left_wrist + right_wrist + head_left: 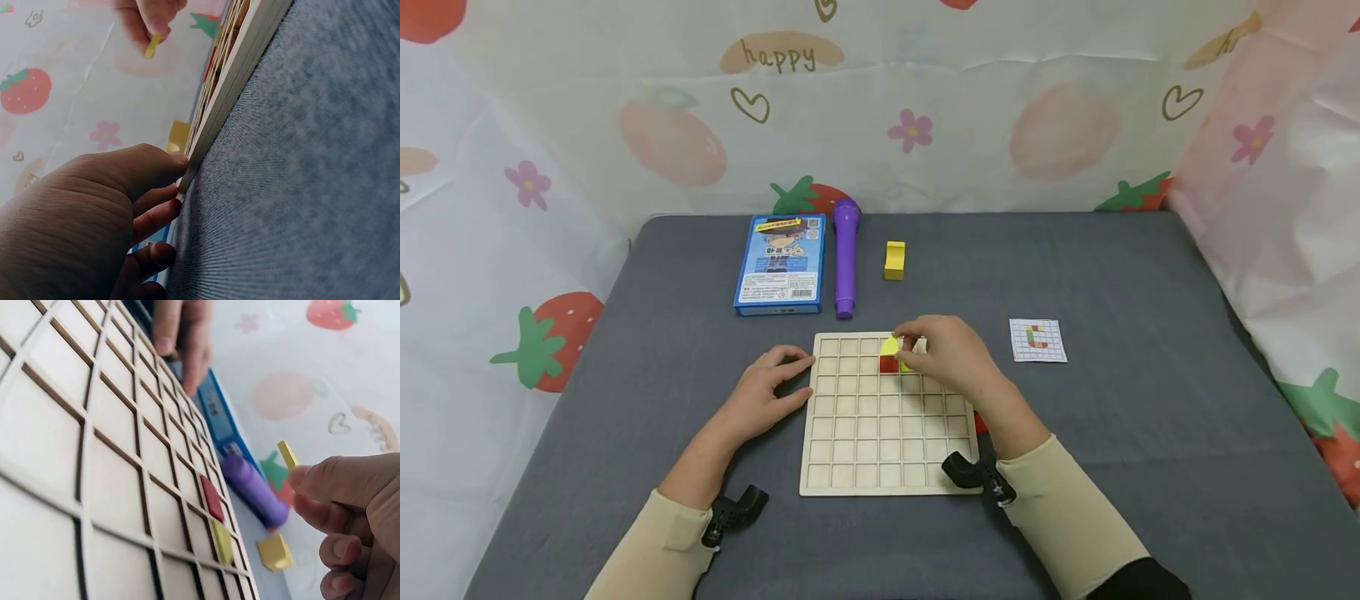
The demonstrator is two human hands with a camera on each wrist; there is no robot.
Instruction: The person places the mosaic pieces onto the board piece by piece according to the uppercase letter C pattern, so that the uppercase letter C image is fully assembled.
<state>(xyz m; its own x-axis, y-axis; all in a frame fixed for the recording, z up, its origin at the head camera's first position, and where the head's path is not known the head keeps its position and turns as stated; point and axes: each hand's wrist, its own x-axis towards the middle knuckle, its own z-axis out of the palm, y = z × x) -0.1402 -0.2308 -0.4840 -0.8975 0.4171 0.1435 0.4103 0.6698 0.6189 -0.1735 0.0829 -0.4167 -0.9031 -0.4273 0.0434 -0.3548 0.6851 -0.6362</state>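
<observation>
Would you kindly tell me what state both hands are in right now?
Left hand: open, touching the edge of the board.
Right hand: closed, pinching a yellow tile.

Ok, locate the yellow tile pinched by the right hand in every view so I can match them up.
Head: yellow tile just below the picture's centre, at the right hand's fingertips.
Left wrist: yellow tile near the top, left of centre.
Right wrist: yellow tile right of centre, about mid-height.
Shared landmark: the wooden grid board, visible in all three.
</observation>
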